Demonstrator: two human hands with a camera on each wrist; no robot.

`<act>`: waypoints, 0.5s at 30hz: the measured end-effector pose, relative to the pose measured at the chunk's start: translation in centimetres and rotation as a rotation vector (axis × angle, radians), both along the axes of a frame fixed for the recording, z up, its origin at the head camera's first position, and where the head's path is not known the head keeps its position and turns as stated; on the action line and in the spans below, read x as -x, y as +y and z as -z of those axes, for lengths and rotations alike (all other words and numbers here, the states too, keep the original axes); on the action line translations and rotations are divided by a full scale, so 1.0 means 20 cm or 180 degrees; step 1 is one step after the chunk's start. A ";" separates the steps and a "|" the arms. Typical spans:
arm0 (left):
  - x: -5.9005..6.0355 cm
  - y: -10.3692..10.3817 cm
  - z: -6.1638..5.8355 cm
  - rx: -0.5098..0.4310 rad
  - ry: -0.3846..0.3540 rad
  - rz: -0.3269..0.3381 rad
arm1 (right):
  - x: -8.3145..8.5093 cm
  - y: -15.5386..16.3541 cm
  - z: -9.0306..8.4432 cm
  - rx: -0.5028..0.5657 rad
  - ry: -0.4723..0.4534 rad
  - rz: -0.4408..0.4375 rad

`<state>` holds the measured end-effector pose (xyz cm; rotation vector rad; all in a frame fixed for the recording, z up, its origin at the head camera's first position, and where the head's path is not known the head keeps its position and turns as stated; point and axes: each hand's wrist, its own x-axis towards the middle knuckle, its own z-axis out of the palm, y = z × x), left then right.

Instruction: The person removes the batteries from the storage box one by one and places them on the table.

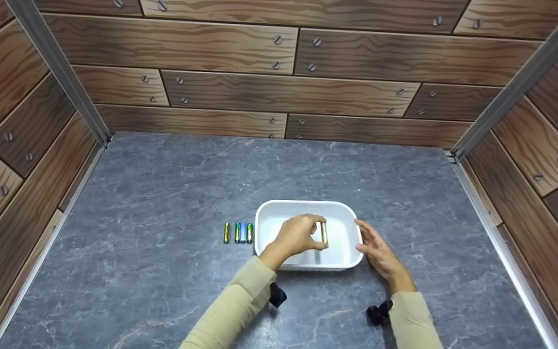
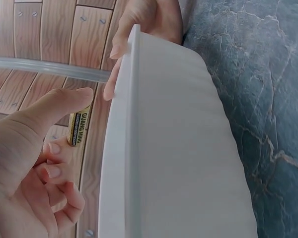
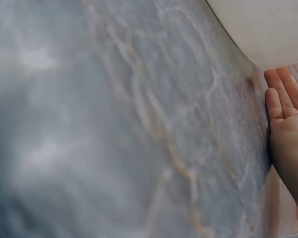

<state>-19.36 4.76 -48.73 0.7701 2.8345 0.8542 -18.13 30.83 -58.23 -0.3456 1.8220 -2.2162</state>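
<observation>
left hand (image 1: 294, 236) fingers clamped on gold battery (image 1: 324, 232), above white tray (image 1: 306, 262) | right hand (image 1: 375, 248) fingers straight, steadying tray rim | 4 batteries (image 1: 238, 232) left of fingers on table (image 1: 162, 194) | best lowered flat before release

Four batteries (image 1: 238, 232) are laid side by side, upright in view, on a grey marbled tabletop (image 1: 162, 194). One of them is blue. The tabletop is enclosed on three sides by wood-print panels (image 1: 240, 92), joined at the corners by metal strips (image 1: 61, 68).
</observation>
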 end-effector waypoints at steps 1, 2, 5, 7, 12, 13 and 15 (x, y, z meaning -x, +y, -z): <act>0.00 -0.01 0.00 -0.0031 0.0001 -0.0004 | 0.00 0.00 0.00 0.0010 0.0007 -0.0009; 0.00 -0.02 0.00 -0.0060 0.0002 -0.0006 | 0.00 0.00 0.00 0.0023 0.0011 -0.0010; -0.01 -0.05 0.00 -0.0103 -0.0004 -0.0005 | 0.00 0.00 0.00 0.0034 0.0025 -0.0016; -0.01 -0.07 0.00 -0.0120 -0.0016 -0.0015 | 0.00 0.00 0.00 0.0033 0.0017 -0.0007; -0.01 -0.11 0.00 -0.0131 -0.0024 -0.0050 | 0.01 0.00 0.00 0.0012 -0.0019 0.0024; -0.01 -0.12 0.00 -0.0130 -0.0011 -0.0049 | 0.01 0.00 0.00 0.0010 -0.0025 0.0027; -0.01 -0.13 0.00 -0.0122 -0.0004 -0.0040 | 0.00 0.00 0.00 0.0001 -0.0036 0.0044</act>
